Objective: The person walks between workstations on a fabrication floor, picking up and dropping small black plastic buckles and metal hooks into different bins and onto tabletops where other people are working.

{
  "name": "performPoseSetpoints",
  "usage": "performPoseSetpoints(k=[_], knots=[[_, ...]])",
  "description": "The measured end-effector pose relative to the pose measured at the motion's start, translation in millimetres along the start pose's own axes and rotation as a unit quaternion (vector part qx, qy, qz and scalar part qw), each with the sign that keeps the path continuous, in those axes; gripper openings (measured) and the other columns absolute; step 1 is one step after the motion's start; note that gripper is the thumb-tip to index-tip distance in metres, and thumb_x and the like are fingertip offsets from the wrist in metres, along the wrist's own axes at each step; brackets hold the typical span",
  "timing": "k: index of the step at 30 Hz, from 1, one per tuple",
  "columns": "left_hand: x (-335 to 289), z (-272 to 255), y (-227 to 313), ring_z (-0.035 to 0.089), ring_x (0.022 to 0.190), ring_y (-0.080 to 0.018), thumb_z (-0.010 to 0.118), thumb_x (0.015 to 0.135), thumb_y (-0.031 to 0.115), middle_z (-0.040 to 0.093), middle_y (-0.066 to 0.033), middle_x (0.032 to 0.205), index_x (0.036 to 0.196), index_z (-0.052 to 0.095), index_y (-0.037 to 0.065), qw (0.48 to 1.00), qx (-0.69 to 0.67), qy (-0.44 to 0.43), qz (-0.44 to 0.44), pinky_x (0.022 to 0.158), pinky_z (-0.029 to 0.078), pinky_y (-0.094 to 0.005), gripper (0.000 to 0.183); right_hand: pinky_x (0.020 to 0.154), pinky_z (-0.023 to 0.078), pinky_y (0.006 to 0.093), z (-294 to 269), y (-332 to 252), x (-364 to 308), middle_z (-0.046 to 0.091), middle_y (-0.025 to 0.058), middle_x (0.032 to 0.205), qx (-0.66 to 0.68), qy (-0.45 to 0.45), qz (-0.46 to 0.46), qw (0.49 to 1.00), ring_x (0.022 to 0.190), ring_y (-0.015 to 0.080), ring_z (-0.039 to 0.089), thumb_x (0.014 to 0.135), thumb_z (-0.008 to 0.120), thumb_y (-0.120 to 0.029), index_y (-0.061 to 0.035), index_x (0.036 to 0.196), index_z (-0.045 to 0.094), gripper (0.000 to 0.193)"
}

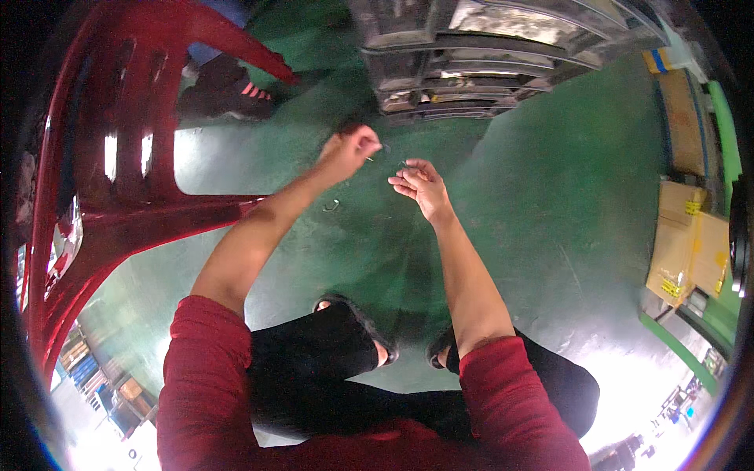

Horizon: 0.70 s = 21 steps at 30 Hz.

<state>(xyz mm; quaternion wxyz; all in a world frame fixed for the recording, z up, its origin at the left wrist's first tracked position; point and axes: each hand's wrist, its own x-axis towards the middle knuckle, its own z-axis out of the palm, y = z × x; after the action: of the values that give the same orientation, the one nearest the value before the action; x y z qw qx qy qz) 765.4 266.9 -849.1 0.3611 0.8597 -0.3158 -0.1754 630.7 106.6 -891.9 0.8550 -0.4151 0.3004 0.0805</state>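
Both my arms reach forward over the green floor. The fingers of my left hand (351,151) are pinched together and slightly blurred, with a short pale sliver showing below them and a small dark bit at the fingertips. A little lower and to the right, my right hand (422,190) holds thumb and forefinger together near a tiny dark thing; its kind is too small to tell. A narrow gap separates the two hands. Beneath my left forearm, a small bent wire-like piece (331,206) lies on the floor.
A glossy red plastic chair (118,208) stands close at the left. Beyond it shows another person's dark shoe (228,93) with pink stripes. A dark slatted crate or pallet (487,59) is ahead. Cardboard boxes (675,235) line the right side, beside a green frame (679,353).
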Motion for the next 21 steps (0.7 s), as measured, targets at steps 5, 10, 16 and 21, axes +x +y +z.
performPoseSetpoints(k=[5, 10, 16, 21], knots=[[-24, -13, 41, 0.06, 0.08, -0.0235, 0.059, 0.084, 0.022, 0.06, -0.0086, 0.085, 0.091, 0.058, 0.006, 0.998, 0.037, -0.053, -0.004, 0.072, 0.048, -0.0353, 0.018, 0.074, 0.054, 0.035, 33, 22, 21, 0.059, 0.0108, 0.091, 0.24, -0.124, 0.064, 0.961, 0.077, 0.0213, 0.063, 0.087, 0.045, -0.014, 0.0044, 0.104, 0.052, 0.026], [-86, -15, -11, 0.055, 0.091, -0.0281, 0.063, 0.079, 0.02, 0.056, -0.0069, 0.092, 0.094, 0.056, 0.011, 0.985, 0.085, 0.149, -0.001, 0.072, 0.047, -0.0405, 0.02, 0.065, 0.054, 0.0335, 35, 27, 13, 0.06, 0.0121, 0.081, 0.218, -0.074, 0.095, 0.968, 0.068, 0.021, 0.06, 0.087, 0.046, -0.015, 0.0072, 0.096, 0.056, 0.026], [-146, 26, -39, 0.046, 0.099, -0.0263, 0.066, 0.075, 0.022, 0.048, -0.0053, 0.097, 0.091, 0.056, 0.012, 0.971, 0.201, 0.081, -0.098, 0.078, 0.046, -0.0383, 0.021, 0.065, 0.053, 0.0325, 28, 27, 3, 0.06, 0.0118, 0.081, 0.217, -0.083, 0.104, 0.967, 0.068, 0.0202, 0.06, 0.09, 0.047, -0.014, 0.007, 0.095, 0.056, 0.024], [-141, 21, -48, 0.046, 0.101, -0.0264, 0.061, 0.078, 0.025, 0.049, -0.0065, 0.099, 0.098, 0.056, 0.008, 0.937, 0.321, -0.075, -0.118, 0.086, 0.043, -0.04, 0.026, 0.065, 0.052, 0.0292, 54, 11, -31, 0.061, 0.0074, 0.083, 0.161, -0.083, 0.135, 0.974, 0.068, 0.0161, 0.058, 0.09, 0.05, -0.015, 0.0036, 0.097, 0.057, 0.021]])
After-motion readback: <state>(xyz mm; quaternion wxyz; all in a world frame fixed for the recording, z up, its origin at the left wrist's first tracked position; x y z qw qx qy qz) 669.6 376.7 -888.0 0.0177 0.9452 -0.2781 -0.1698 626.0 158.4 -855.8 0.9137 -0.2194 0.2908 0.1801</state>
